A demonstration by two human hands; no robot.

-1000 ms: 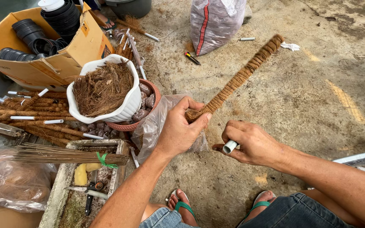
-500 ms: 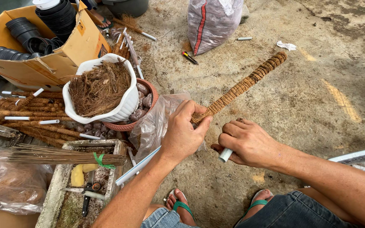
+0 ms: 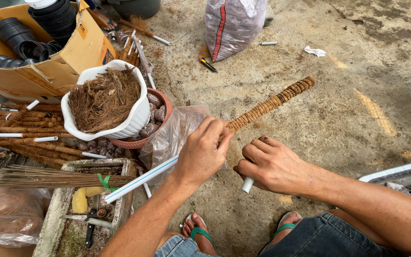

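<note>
A cardboard box point(image 3: 48, 66) of black plastic pots sits far left on the concrete floor point(image 3: 348, 109). Beside it, a white pot point(image 3: 134, 119) heaped with coconut fibre rests on a terracotta pot point(image 3: 160, 102). The coir-wrapped pole point(image 3: 272, 102) slants over the floor; the left hand point(image 3: 200, 154) has its fingers wrapped around its lower end. The right hand point(image 3: 272, 166) curls closed around a short white pipe piece point(image 3: 247, 184).

A white pot point(image 3: 134, 119) of brown fibre, a cardboard box point(image 3: 48, 71) of black pots, a bulging sack point(image 3: 231, 24) and scissors point(image 3: 89, 216) lie on concrete.
</note>
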